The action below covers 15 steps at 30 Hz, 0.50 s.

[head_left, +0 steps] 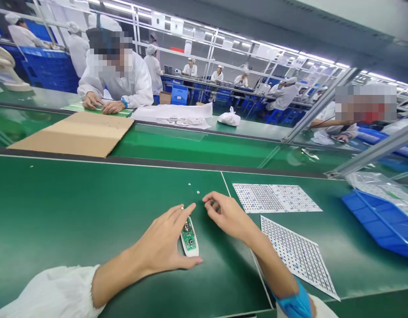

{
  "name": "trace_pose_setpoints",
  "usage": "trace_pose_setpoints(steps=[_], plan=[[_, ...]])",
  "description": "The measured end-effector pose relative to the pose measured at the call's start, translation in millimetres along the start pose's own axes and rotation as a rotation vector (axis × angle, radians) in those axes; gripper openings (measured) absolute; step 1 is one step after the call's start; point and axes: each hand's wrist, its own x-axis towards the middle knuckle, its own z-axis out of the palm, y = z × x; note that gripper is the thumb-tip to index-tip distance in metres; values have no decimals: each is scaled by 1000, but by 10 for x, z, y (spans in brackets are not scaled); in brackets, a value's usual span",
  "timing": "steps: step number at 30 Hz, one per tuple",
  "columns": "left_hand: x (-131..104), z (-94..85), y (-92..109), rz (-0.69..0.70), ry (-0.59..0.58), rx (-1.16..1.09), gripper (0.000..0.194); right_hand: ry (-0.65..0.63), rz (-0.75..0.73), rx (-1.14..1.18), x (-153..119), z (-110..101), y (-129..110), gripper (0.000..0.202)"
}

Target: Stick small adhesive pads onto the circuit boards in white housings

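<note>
My left hand [162, 240] lies on the green mat and grips a small white oval housing [190, 240] with a green circuit board inside it. The thumb presses its near end and the fingers rest along its left side. My right hand [225, 214] hovers just right of the housing's far end, fingers curled and pinched together; whether they hold anything is too small to tell. Two tiny white parts [194, 188] lie loose on the mat just beyond both hands.
Two white sheets of small stickers [277, 198] [298, 256] lie to the right. A blue tray [379, 221] with a plastic bag sits far right. Across the green conveyor [197, 145] lie a cardboard sheet [74, 132] and seated co-workers in white coats.
</note>
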Motion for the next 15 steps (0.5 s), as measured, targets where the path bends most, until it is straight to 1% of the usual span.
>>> trace_pose_setpoints(steps=[3, 7, 10, 12, 15], plan=[[-11, 46, -3, 39, 8, 15, 109, -98, -92, 86, -180, 47, -175, 10], [-27, 86, 1, 83, 36, 27, 111, -120, -158, 74, -224, 163, -342, 3], [-25, 86, 10, 74, 34, 37, 110, -136, -183, 49, -239, 148, -346, 5], [-22, 75, 21, 67, 13, 46, 107, -153, -184, 24, -299, 78, -310, 5], [-19, 51, 39, 54, -24, 53, 106, -196, -188, -52, -420, -28, -242, 13]])
